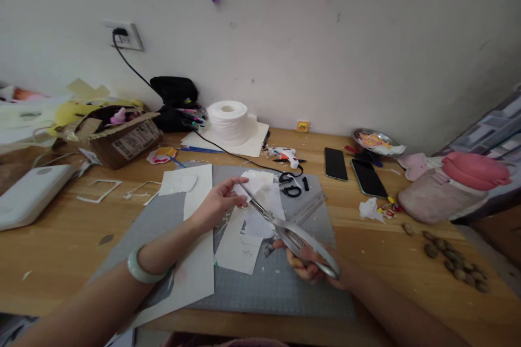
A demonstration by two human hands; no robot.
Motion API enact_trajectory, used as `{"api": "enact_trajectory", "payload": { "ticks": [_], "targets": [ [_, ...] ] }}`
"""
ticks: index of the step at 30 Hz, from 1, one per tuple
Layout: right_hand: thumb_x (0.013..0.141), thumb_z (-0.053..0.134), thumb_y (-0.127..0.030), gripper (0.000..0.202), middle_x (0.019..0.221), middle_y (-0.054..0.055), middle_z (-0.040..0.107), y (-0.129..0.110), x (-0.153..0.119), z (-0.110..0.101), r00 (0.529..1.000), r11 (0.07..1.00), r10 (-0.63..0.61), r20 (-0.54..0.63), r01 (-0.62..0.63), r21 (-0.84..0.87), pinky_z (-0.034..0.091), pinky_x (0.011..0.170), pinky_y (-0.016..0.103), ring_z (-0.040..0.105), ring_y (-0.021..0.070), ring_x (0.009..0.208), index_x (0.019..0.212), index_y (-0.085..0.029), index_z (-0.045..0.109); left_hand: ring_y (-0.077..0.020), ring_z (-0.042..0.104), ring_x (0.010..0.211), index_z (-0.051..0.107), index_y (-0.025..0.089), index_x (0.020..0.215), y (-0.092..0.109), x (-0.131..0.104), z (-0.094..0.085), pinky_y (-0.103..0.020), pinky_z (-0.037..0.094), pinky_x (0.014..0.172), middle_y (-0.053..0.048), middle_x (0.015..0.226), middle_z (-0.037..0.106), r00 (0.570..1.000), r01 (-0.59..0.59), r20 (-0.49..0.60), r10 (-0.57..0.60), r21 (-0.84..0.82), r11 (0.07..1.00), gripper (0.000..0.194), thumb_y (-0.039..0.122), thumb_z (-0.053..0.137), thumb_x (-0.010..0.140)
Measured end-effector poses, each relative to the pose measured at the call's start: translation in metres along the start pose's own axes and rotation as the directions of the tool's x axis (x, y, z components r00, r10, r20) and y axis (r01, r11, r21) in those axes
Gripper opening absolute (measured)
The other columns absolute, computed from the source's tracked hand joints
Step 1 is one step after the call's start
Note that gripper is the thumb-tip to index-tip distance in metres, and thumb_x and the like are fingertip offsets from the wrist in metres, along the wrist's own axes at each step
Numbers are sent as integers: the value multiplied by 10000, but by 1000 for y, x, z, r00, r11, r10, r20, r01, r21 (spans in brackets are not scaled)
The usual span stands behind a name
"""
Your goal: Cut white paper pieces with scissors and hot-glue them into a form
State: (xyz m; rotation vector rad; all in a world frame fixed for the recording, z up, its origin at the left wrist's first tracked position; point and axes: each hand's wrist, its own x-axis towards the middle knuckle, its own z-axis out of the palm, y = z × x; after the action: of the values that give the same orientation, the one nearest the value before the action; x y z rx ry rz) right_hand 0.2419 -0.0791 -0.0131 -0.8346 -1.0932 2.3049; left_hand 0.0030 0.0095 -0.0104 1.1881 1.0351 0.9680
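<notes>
My right hand (307,265) grips the handles of large silver scissors (280,222), whose blades point up and left toward my left hand. Between thumb and fingers, my left hand (228,195) pinches a small piece of white paper (241,188) beside the blade tips. Whether the blades touch that paper I cannot tell. Beneath both hands lie more cut white sheets (240,255), one with faint pencil marks, on a grey cutting mat (285,293). A long white sheet (199,260) runs under my left forearm.
Black-handled scissors (291,191), a metal ruler (311,209) and a white glue gun (287,155) with a cord lie behind my hands. Two phones (336,164) and a metal bowl (376,141) sit to the right. A paper roll (228,122) and cardboard box (122,141) stand at the back.
</notes>
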Motion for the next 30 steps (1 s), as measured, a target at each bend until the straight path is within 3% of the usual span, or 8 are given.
{"api": "enact_trajectory", "payload": {
  "ticks": [5,10,16,21,26,30],
  "targets": [
    [636,675,-445,436,594,-77,364,-1,1,1,999,999,37,-37,-37,-7,116,357,143,232,2,395,972,-180,590,-94,549,564,561,192,1035,-1,0,0,-220,419,575,54,658,583,1000,-2,6,2,-9,1000,437,204,695,620],
    [558,710,-422,510,581,-84,369,-1,4,0,998,998,60,-32,-60,-6,129,343,146,256,1,377,981,-168,583,-93,542,539,561,193,1048,-2,1,-1,-217,412,549,54,637,579,1000,0,-2,0,-14,1000,449,197,692,619],
    [633,644,-338,378,568,-88,366,-4,3,5,997,999,51,-62,-51,-5,134,346,148,248,-2,370,967,-170,592,-94,546,553,561,187,1044,0,-1,0,-224,416,565,53,651,581,1000,-1,-4,1,-23,1000,449,201,692,615],
    [614,661,-291,408,561,-90,383,-4,2,5,991,997,75,-113,-79,-26,156,340,151,271,4,368,995,-171,579,-92,535,546,563,184,1036,-1,0,1,-225,411,554,54,647,569,1000,-2,-14,1,-36,999,445,193,693,610],
    [684,616,-346,365,537,-93,362,-2,3,2,992,995,94,-78,-93,28,175,350,153,283,11,369,996,-161,574,-90,541,556,565,189,1037,-3,1,0,-232,425,573,49,673,573,1000,-4,-8,3,-55,998,451,195,698,606],
    [641,654,-331,374,570,-90,351,0,4,2,996,999,53,-76,-52,8,150,347,152,257,2,377,971,-168,591,-83,533,546,559,183,1027,-1,0,0,-224,421,563,50,677,573,1000,-6,-6,6,-63,998,445,195,698,604]
  ]
}}
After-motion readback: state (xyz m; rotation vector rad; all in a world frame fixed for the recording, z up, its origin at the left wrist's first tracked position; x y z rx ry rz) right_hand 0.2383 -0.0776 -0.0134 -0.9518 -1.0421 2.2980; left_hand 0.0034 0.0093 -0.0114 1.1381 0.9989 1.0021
